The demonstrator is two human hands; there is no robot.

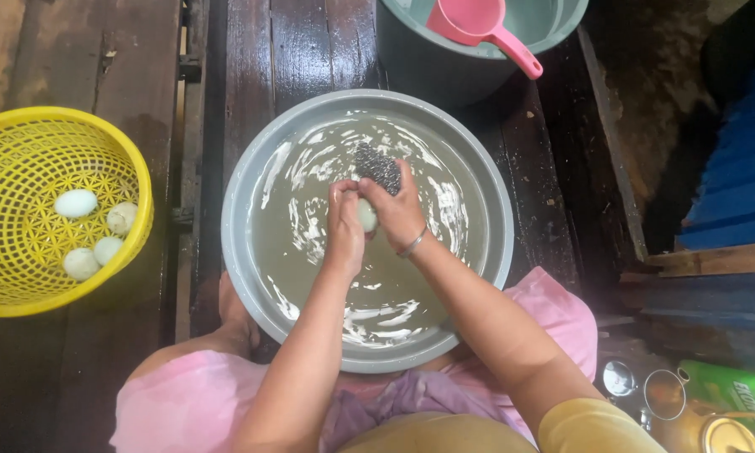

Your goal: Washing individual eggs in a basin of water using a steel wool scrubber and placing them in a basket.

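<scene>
A: Why are both hands over the middle of the grey basin [251, 277]?

B: Judging by the murky, foam-streaked water, the basin catches whatever comes off. The left hand [344, 231] has its grip curled around a pale egg [367, 216], holding it just above the water near the basin's centre. The right hand [400, 210] has its grip pressed together on a dark metal scouring pad [377, 166], which sits against the egg's far side.

A: How does the egg look?

B: Mostly hidden between the fingers; the part that shows is smooth, pale greenish-white and wet.

A: And the yellow basket [25, 285]?

B: It sits left of the basin, well apart, on the dark wooden floor [310, 50]. Four pale eggs [75, 203] lie in it, likely kept out of the dirty water.

A: Anything beyond the basin?

B: A teal tub [444, 71] just past its far rim, with a pink scoop [478, 21] resting inside, handy for dipping water, I'd guess.
</scene>
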